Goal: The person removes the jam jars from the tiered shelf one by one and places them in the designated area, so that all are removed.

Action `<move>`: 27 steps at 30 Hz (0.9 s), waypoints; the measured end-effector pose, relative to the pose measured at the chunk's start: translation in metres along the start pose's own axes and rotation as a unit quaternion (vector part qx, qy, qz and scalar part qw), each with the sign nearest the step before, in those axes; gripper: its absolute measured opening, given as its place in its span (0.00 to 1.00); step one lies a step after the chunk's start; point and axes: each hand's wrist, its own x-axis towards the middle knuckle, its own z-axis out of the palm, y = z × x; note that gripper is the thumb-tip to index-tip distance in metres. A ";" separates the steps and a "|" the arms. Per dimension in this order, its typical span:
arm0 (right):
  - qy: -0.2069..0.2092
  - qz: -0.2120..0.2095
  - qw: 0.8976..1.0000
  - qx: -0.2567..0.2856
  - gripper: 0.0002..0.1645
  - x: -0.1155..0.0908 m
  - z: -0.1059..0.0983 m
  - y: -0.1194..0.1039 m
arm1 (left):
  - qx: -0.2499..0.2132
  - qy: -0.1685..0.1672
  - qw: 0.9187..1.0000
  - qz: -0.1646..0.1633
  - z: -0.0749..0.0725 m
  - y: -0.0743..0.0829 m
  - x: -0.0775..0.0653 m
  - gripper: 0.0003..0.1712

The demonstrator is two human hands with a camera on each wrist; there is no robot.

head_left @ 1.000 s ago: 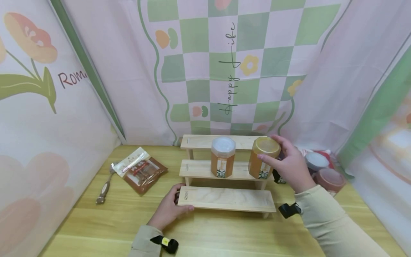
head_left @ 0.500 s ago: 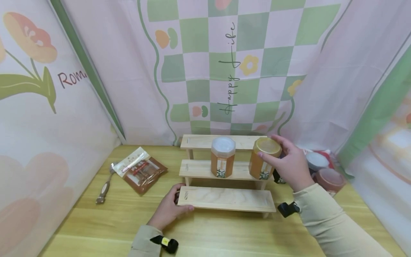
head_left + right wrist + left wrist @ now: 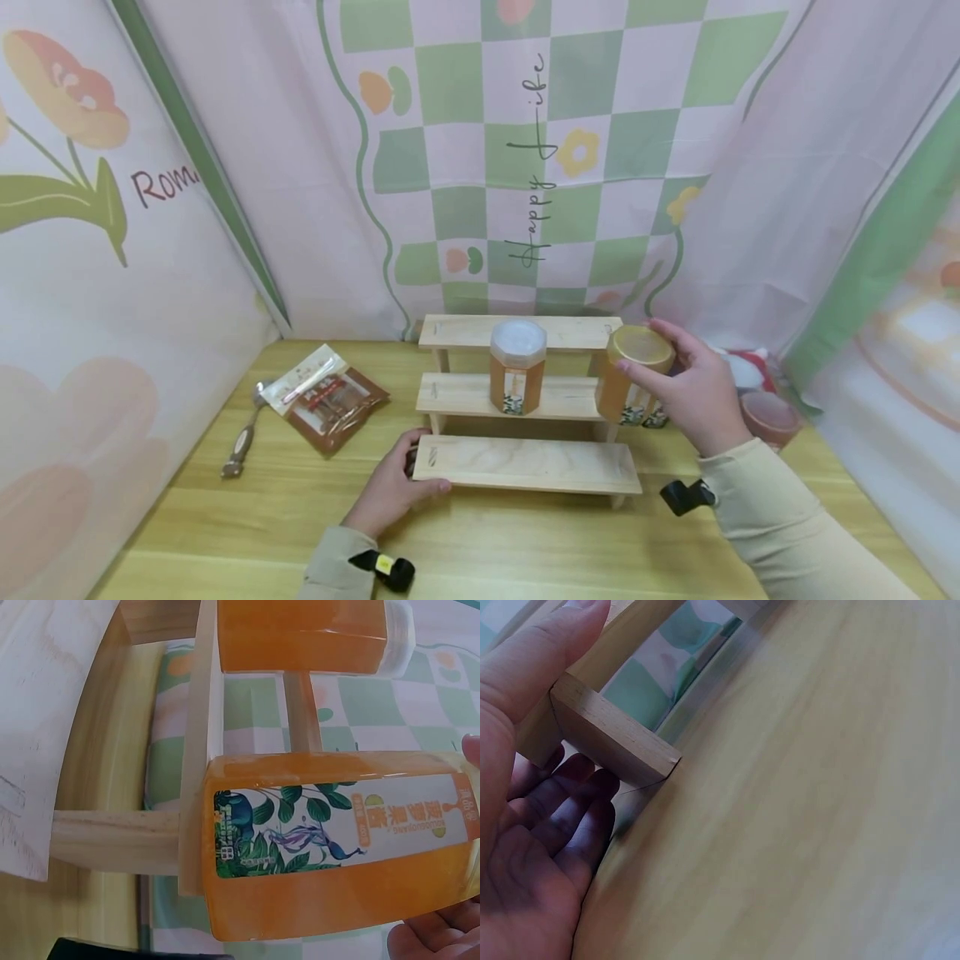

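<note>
A stepped wooden rack (image 3: 525,462) with three shelves stands on the table. My left hand (image 3: 393,487) grips the left end of its lowest shelf, thumb over the front edge; in the left wrist view the fingers (image 3: 585,825) curl below the board beside a rack leg. My right hand (image 3: 693,392) holds an orange jar with a yellow lid (image 3: 637,379) by its upper part. That jar's base is at the right end of the middle shelf, jutting past it, label showing in the right wrist view. Another orange jar with a clear whitish lid (image 3: 517,367) stands upright mid-shelf.
Left of the rack lie a brown snack pouch (image 3: 330,400) and a metal utensil with a brown handle (image 3: 243,437). Behind my right wrist are a jar with a pinkish lid (image 3: 772,417) and a red-and-white item (image 3: 753,367). A printed curtain (image 3: 525,167) closes off the back.
My right hand has moved right with the yellow-lidded jar, which now juts past the shelf's right end. The left hand keeps its hold on the rack.
</note>
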 end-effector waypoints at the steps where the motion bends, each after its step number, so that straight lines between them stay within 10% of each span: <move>1: 0.002 0.004 1.000 0.003 0.50 -0.001 -0.001 0.001 | -0.001 0.000 1.000 0.000 0.000 0.000 0.000 0.57; 13: 0.043 0.031 0.996 0.070 0.48 -0.011 -0.017 0.014 | 0.003 0.003 1.000 0.004 0.000 0.001 -0.001 0.56; 27: 0.062 0.058 0.996 -0.035 0.50 -0.028 -0.044 0.034 | 0.004 0.004 1.000 0.003 0.000 0.002 -0.001 0.56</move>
